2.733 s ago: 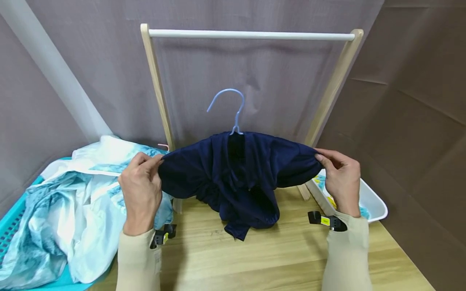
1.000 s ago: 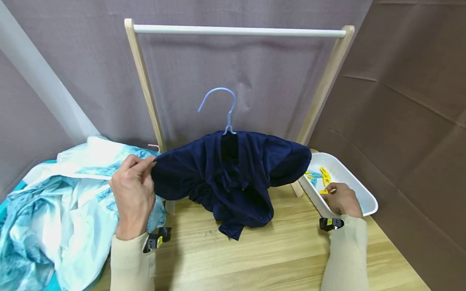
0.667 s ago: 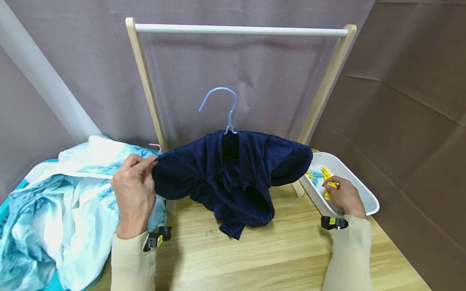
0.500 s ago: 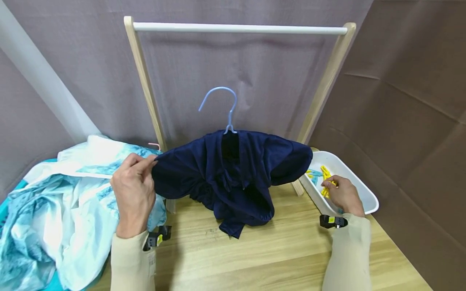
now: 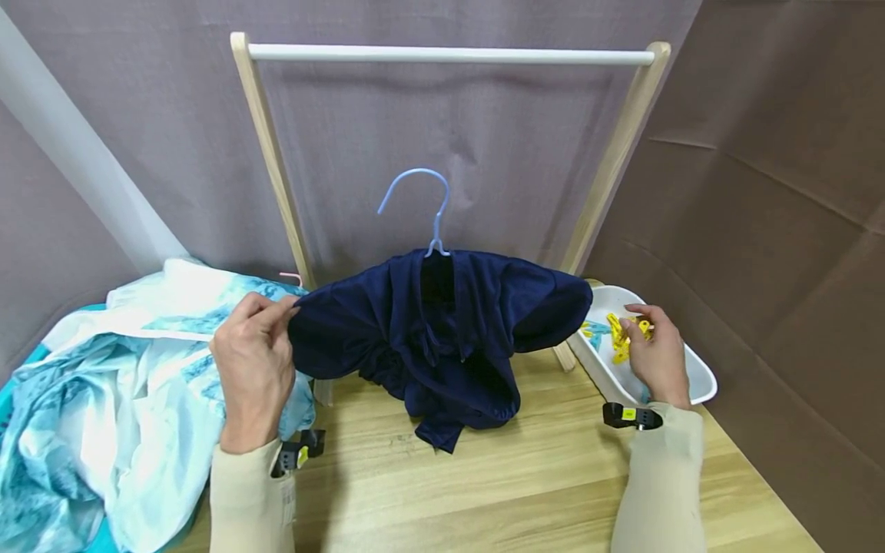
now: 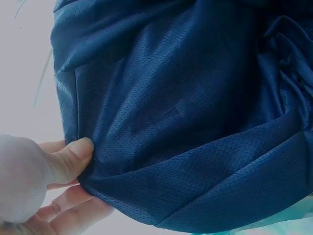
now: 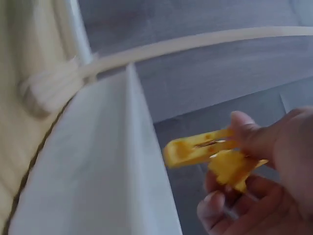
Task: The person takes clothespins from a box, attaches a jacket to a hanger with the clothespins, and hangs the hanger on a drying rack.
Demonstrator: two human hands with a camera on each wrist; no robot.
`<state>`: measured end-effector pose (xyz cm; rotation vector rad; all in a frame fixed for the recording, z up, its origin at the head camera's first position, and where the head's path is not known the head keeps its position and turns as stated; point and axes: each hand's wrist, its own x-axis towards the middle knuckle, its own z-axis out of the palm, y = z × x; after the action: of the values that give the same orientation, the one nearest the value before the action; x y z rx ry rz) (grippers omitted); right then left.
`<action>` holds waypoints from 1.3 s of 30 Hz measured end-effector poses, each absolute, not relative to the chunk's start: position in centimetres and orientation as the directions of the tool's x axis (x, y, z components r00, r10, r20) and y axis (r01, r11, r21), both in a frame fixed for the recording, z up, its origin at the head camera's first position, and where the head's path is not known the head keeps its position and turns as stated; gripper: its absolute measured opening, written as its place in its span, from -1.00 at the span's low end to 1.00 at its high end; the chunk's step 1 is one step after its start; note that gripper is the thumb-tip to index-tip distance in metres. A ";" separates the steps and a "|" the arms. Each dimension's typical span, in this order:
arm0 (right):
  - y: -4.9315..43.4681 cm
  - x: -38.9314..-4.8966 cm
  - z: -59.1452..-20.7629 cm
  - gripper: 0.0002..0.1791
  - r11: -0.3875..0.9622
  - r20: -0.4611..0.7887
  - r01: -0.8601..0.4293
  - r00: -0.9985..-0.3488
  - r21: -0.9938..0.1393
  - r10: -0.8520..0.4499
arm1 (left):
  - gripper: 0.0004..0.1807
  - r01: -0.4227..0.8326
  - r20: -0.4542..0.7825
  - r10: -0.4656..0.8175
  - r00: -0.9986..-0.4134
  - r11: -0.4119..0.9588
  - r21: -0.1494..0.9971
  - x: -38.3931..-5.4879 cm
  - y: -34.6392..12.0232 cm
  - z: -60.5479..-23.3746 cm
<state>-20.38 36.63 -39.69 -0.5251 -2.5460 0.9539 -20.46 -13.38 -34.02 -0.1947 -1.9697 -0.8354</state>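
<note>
A navy garment (image 5: pixel 408 307) of fine mesh fabric hangs on a light blue hanger (image 5: pixel 438 223), whose hook rises from the garment's top. My left hand (image 5: pixel 252 369) pinches the garment's left end between thumb and fingers; the left wrist view shows the thumb (image 6: pixel 78 149) on the fabric edge. Over the white tray (image 5: pixel 691 365) at the right, my right hand (image 5: pixel 660 361) holds a yellow clothespin (image 7: pixel 188 149) near its thumb tip. A second yellow plastic piece (image 7: pixel 230 169), likely another clothespin, is between the same fingers. The garment's right end is untouched.
A wooden rack with a white bar (image 5: pixel 449 54) stands behind the garment. Blue-and-white cloth (image 5: pixel 152 369) fills a turquoise basket (image 5: pixel 31 361) at the left. Yellow and blue clothespins (image 5: pixel 598 336) lie in the tray. A pink hook (image 5: pixel 293 276) sticks up beside the cloth.
My right hand has let go of the garment's right end, reached into the tray, and lifted slightly with yellow clothespins. The left hand has kept its pinch on the garment.
</note>
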 end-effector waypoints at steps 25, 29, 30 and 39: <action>37.6 -20.3 -40.9 -0.43 0.782 -0.025 0.328 -0.928 -0.530 0.372 | -0.83 0.444 0.813 -0.188 -0.552 0.759 0.477 -20.3 -13.5 -34.1; 37.4 -20.3 -40.6 -0.26 0.726 0.020 0.345 -0.896 -0.595 0.443 | -0.83 0.445 0.813 -0.187 -0.551 0.758 0.476 -20.3 -13.5 -34.1; 37.2 -20.3 -40.5 -0.25 0.693 0.031 0.360 -0.876 -0.624 0.482 | -0.83 0.445 0.812 -0.187 -0.552 0.758 0.477 -20.3 -13.5 -34.0; 36.3 -20.2 -39.2 -0.53 0.598 0.209 0.296 -0.748 -0.745 0.630 | -0.82 0.423 0.796 -0.190 -0.575 0.763 0.488 -20.2 -13.4 -33.9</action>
<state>-20.20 36.32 -39.21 -0.7369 -2.3706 0.9876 -20.24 -13.44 -33.92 -0.1753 -2.0257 -0.8301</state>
